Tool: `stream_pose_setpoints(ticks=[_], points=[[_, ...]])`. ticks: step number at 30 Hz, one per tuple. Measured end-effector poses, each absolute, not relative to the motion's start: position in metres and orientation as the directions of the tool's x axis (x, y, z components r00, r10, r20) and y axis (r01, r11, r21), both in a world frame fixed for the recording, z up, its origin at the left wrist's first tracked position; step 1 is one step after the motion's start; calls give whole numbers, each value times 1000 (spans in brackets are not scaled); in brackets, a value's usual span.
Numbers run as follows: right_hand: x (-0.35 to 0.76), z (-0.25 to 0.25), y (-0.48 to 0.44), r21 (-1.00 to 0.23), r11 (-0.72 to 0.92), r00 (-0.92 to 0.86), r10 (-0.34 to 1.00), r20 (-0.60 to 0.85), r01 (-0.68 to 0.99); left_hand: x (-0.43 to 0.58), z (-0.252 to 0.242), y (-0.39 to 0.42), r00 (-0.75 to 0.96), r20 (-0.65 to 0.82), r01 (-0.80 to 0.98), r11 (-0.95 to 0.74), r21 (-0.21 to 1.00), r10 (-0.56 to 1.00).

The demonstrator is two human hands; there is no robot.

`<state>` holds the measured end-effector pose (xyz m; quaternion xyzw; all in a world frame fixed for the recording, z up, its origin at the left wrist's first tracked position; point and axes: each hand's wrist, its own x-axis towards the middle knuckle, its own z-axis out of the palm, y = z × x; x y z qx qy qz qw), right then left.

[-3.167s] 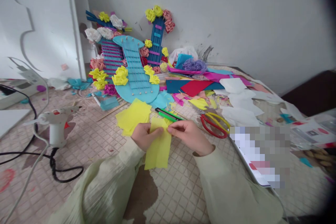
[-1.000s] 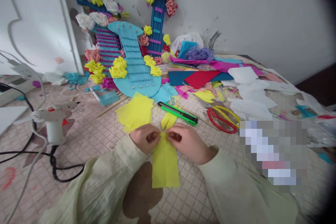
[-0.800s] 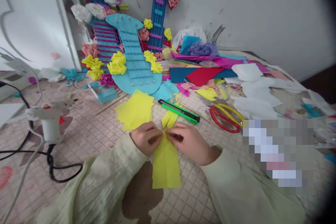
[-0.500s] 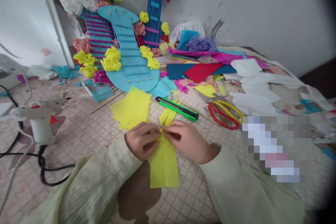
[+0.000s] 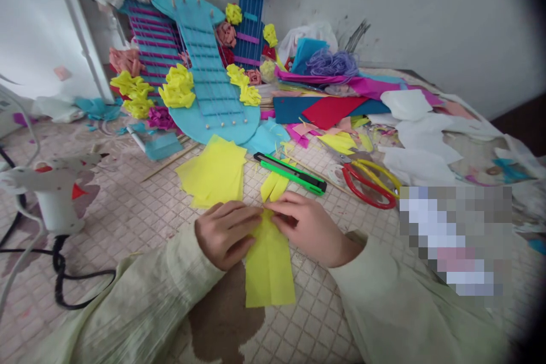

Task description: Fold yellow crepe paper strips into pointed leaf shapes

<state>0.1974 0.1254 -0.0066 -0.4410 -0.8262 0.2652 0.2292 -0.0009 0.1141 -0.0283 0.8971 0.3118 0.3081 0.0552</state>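
A yellow paper strip [image 5: 270, 273] hangs down flat on the tiled-pattern table from between my hands, with a crease along its middle. My left hand [image 5: 228, 233] pinches its upper left edge. The fingers of my right hand [image 5: 305, 224] are pressed together on its upper right edge, close to the left fingertips. Just beyond the fingertips lie narrow folded yellow strips [image 5: 275, 183], partly under a green and black cutter [image 5: 292, 173]. A stack of yellow paper sheets [image 5: 213, 173] rests beyond my left hand.
A white glue gun [image 5: 60, 193] with black cable stands at the left. Red and yellow scissors [image 5: 369, 185] lie at the right, near white paper [image 5: 418, 165]. Behind are a light-blue stringed board [image 5: 209, 79] with yellow paper flowers, purple yarn [image 5: 333, 63] and coloured sheets.
The view has shifted slightly. My left hand's fingers have flattened and closed more over the top of the yellow strip; my right hand keeps its pinch.
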Motion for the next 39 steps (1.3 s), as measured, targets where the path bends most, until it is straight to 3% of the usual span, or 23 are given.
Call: stream_pose_setpoints(ticks=[16, 23, 39], points=[[197, -5, 124, -553, 554, -586, 798, 141, 622, 0, -23, 111, 618, 519, 537, -799, 271, 591], [196, 0, 123, -519, 552, -597, 797, 97, 653, -1, -25, 112, 624, 498, 515, -796, 317, 602], [201, -5, 128, -599, 552, -588, 793, 160, 581, -1, -25, 114, 642, 492, 499, -807, 315, 589]])
